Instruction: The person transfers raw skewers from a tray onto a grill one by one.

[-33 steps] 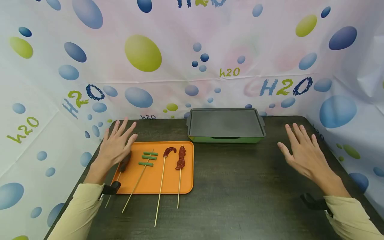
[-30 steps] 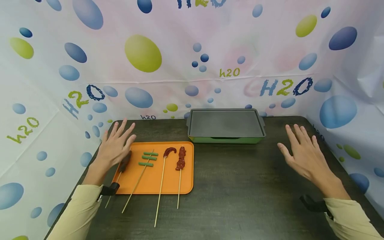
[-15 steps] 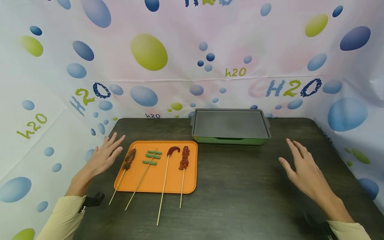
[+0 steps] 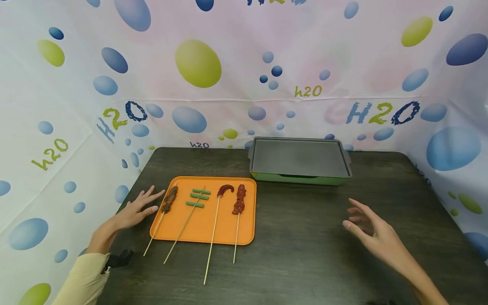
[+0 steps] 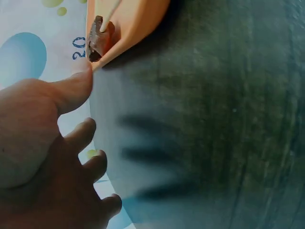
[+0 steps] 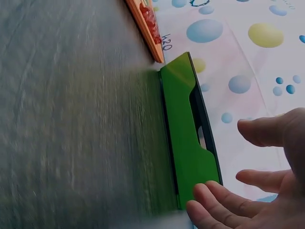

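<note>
My left hand is at the left edge of the orange tray, fingers spread, with the fingertips right by the brown meat skewer. It grips nothing. On the tray also lie a skewer of green pieces, a dark red tentacle skewer and a red meat skewer, their sticks reaching over the front rim. My right hand hovers above the table's right side, fingers loosely bent and holding nothing. In the right wrist view it shows in front of the green side of the grill box.
At the back of the dark table stands the green box with a flat grey grill plate on top, right of the tray. A patterned sheet hangs behind the table and along both sides.
My left hand has come down and left, off its place over the brown skewer, to the tray's left edge. The right hand has lowered toward me, its fingers bending. The head view has shifted slightly.
</note>
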### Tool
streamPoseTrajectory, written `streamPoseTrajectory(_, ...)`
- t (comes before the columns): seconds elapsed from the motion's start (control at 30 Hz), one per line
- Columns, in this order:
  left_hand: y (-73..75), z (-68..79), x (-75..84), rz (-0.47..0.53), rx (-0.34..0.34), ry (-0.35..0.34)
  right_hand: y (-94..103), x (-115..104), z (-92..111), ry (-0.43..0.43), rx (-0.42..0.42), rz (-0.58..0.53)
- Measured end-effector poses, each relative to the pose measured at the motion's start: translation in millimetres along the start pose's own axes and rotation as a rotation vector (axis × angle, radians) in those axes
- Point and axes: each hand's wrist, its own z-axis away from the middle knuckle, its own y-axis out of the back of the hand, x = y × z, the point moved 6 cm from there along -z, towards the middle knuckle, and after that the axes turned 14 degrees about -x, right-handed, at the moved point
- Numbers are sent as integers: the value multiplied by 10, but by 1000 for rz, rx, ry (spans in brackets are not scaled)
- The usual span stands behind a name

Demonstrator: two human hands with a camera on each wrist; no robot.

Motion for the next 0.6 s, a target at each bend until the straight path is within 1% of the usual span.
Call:
streamPoseTrajectory(0.07,-32,0,-29,19,-12,-7,-39,-6,0,1,-14,-27)
streamPoseTrajectory(0.17,-67,-12,-58,30,-29,2,-111,-30,5,1,-40,-65)
streamPoseTrajectory(0.3,-88,-28,-62,10,-49,42,-236,-73,4,-6,-96,-145)
streamPoseTrajectory(0.47,-120,-29,-34,-21,-61,77,-402,-150,-6,19,-191,-278)
streamPoseTrajectory(0.6,-162,-62,48,-30,-50,84,-482,-183,-34,19,-245,-330)
